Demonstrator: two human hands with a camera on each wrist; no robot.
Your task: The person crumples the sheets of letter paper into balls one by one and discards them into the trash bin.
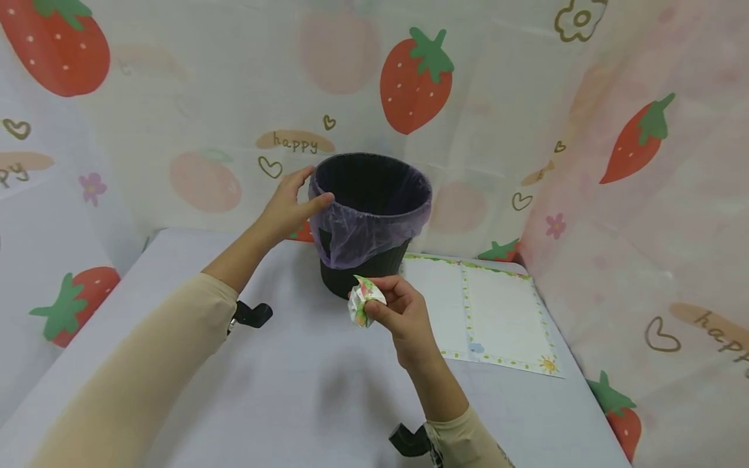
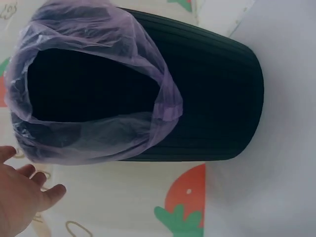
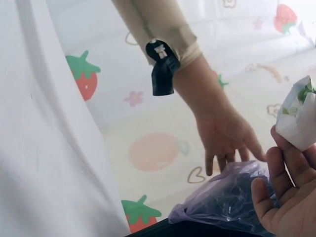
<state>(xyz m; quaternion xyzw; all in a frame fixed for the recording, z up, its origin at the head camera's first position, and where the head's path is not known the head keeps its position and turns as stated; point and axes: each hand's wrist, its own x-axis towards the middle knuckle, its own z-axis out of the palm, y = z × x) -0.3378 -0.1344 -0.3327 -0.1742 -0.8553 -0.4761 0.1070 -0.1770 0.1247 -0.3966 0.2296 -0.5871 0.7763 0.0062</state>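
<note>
A black trash can (image 1: 374, 263) stands on the table, lined with a thin purple bag (image 1: 365, 234) folded over its rim. At the can's left side is my left hand (image 1: 295, 203), its fingers spread by the rim. In the left wrist view that hand (image 2: 22, 195) is loosely spread beside the bag-covered edge. My right hand (image 1: 404, 318) pinches a crumpled ball of paper (image 1: 365, 301), white with green and red print, in front of the can. The paper ball (image 3: 298, 116) is partly cut off in the right wrist view. Inside, the can looks dark.
A flat white sheet (image 1: 506, 312) with a leafy printed border lies on the table right of the can. The white-covered table (image 1: 281, 396) meets strawberry-print sheets (image 1: 234, 84) at the back and sides. Black camera mounts (image 1: 253, 315) sit on both wrists.
</note>
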